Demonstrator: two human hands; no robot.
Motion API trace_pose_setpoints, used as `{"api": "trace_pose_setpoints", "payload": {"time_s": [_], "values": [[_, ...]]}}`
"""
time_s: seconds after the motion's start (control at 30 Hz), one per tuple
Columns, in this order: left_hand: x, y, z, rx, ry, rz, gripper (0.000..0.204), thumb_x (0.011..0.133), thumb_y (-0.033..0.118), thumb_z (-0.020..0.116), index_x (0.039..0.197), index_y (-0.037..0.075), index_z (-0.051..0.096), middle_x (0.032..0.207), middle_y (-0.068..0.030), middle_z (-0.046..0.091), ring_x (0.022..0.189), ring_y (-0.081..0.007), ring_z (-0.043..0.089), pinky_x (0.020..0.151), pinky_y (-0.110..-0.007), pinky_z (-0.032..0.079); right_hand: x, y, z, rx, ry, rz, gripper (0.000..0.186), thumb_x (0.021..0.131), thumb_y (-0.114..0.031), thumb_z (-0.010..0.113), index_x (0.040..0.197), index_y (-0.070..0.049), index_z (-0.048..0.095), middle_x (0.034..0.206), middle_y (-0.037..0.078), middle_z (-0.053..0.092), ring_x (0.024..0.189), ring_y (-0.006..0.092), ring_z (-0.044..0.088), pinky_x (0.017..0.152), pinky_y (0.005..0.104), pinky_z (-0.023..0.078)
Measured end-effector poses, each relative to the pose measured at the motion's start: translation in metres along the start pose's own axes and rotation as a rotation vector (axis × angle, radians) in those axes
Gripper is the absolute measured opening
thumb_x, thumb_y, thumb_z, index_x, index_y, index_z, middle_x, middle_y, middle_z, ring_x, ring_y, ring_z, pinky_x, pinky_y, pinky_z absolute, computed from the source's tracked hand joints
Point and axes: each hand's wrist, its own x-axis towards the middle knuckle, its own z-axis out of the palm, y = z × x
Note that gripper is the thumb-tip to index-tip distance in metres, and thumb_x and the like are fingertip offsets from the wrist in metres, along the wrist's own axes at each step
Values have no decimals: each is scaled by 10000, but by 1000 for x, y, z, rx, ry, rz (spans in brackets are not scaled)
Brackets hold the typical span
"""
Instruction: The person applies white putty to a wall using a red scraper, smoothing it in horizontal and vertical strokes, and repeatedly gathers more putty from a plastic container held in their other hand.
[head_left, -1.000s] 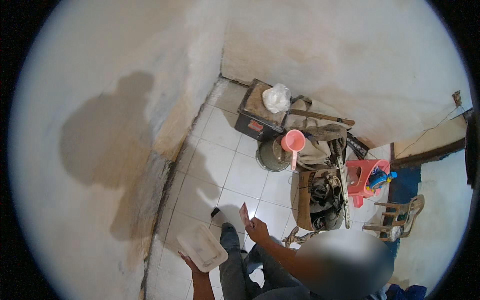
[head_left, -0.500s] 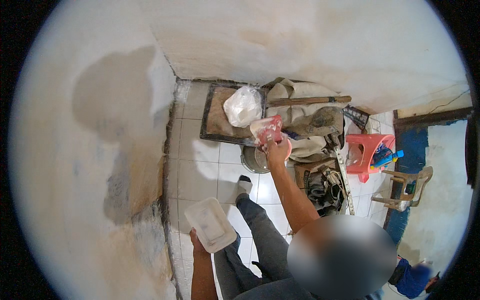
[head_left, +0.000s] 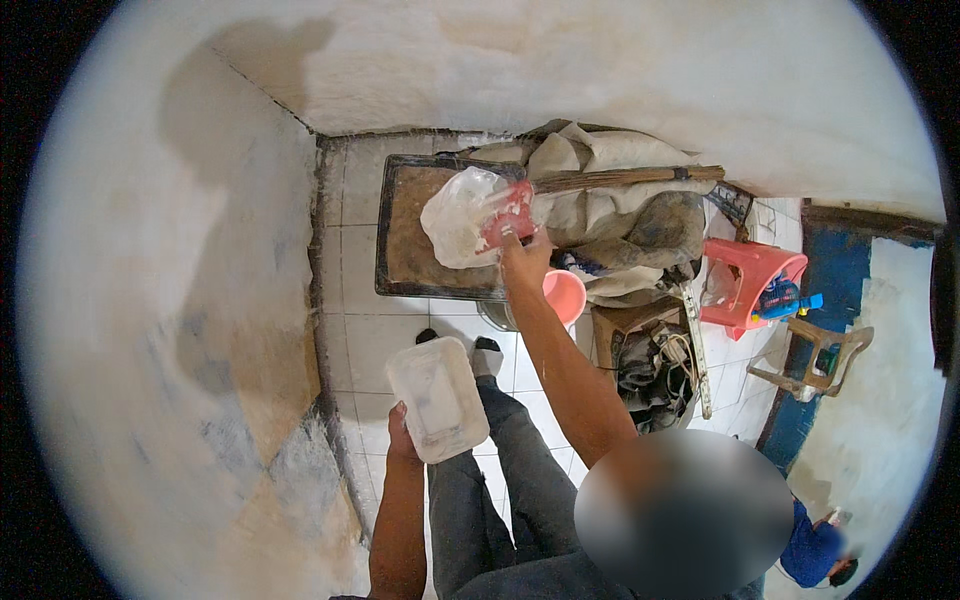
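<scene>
My left hand [head_left: 401,432] grips the edge of a shallow white plastic tub [head_left: 438,402], its inside smeared with pale residue, above my legs. In my right hand [head_left: 526,262] is a red flat scraper [head_left: 508,215] with whitish smears, the fingers closed on its near end. The scraper reaches over the right side of a clear plastic bag [head_left: 458,225] that holds something white. Whether its blade is inside the bag or against it, I cannot tell. Under the bag lies a brown board [head_left: 412,250] with a raised black rim.
Beside my right wrist stands a pink bucket [head_left: 565,296]. Crumpled beige sacks [head_left: 600,155] and a bundle of thin sticks [head_left: 640,178] lie along the far wall. To the right are a cardboard box [head_left: 610,340], a pink stool [head_left: 745,275] and a wooden frame [head_left: 830,360]. Another person [head_left: 815,548] is at lower right.
My right hand has moved the scraper left and away from me, from the bag's near right corner to over its right side. The tub has shifted slightly up and right, and the view has shifted.
</scene>
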Motion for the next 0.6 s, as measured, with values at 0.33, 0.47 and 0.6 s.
{"api": "trace_pose_setpoints", "payload": {"time_s": [0.33,0.47,0.6], "values": [[67,56,12,29,-15,-151,694,773,438,570,1281,-7,411,1202,-174,528,1076,-319,544,921,-445,451,-21,-13,19,-25,-26,-185,231,814,-97,596,1012,19,569,914,80,603,723,120,553,667,254,451],[87,74,18,98,-55,-87,700,778,437,565,1291,-6,394,1205,-169,525,1086,-312,535,927,-444,445,-41,3,-17,123,99,-11,268,830,-160,581,1024,23,562,944,111,604,849,200,567,772,335,446],[102,90,35,122,36,-14,706,781,444,553,1307,9,375,1213,-165,520,1083,-312,534,932,-444,440,-47,-3,-23,25,266,-124,158,873,-105,561,993,-3,564,858,28,578,735,97,507,636,240,413]]}}
